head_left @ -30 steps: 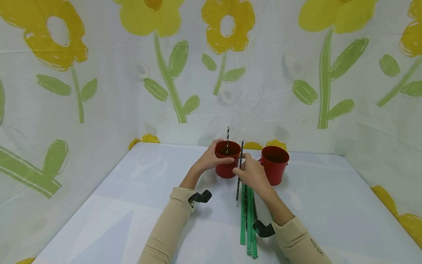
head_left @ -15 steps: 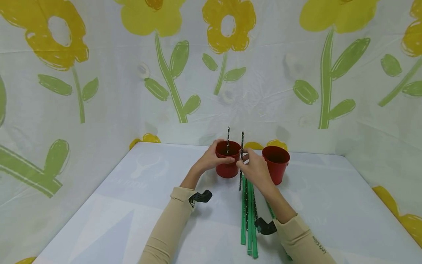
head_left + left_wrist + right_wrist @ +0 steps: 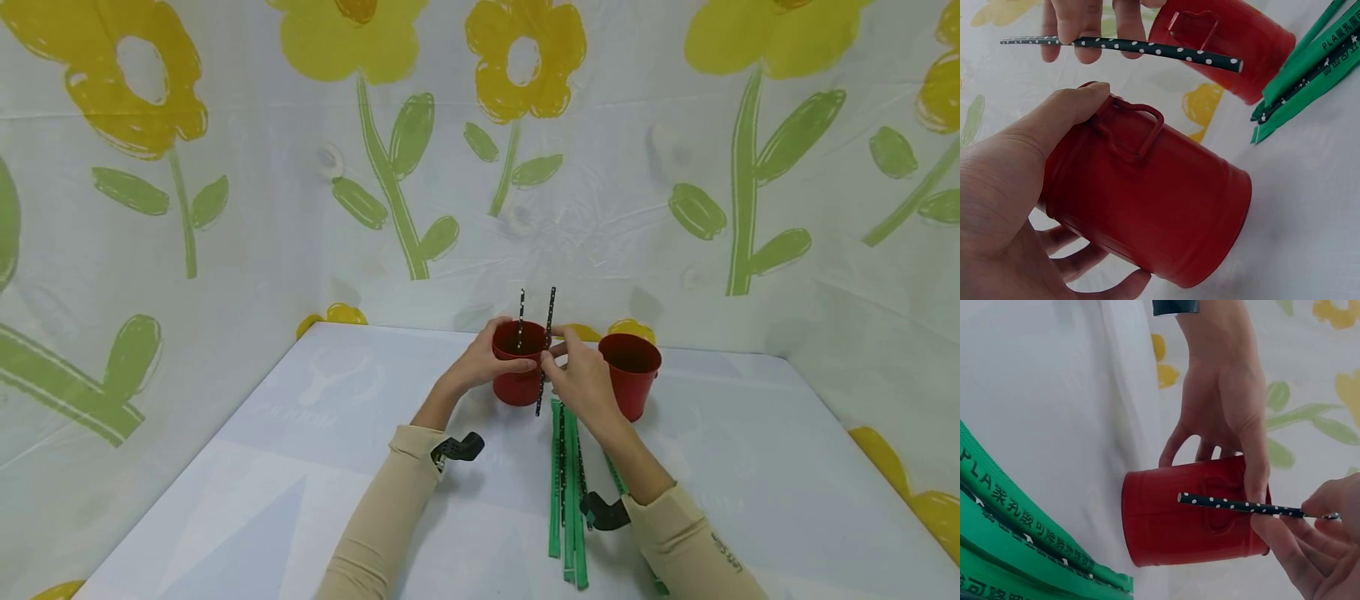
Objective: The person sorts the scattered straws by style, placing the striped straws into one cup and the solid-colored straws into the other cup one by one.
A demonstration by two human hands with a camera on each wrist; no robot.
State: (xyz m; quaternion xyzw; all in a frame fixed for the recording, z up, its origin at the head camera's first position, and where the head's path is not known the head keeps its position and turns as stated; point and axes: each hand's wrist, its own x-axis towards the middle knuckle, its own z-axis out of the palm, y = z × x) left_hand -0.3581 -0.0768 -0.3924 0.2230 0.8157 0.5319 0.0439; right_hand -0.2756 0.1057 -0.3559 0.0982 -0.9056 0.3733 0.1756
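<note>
My left hand [image 3: 476, 364] grips a small red metal bucket [image 3: 516, 388], thumb near the rim and fingers around the far side. One black straw with white dots [image 3: 521, 307] stands inside this bucket and sticks up above the rim. My right hand [image 3: 583, 382] pinches a second dotted black straw [image 3: 1179, 52] between thumb and fingers. That straw is nearly upright beside the bucket's right side, its lower end outside and below the rim. In the right wrist view it crosses in front of the bucket's handle lug [image 3: 1219, 520].
Another red bucket [image 3: 634, 388] stands just right of my right hand. Several green paper-wrapped straws [image 3: 572, 533] and loose dotted ones [image 3: 562, 467] lie on the white table [image 3: 300, 467] in front. A flowered cloth [image 3: 615, 208] hangs behind.
My right hand has lifted the straw from lower in front up beside the rim of the held bucket. My left hand keeps its grip on the bucket, nearly still.
</note>
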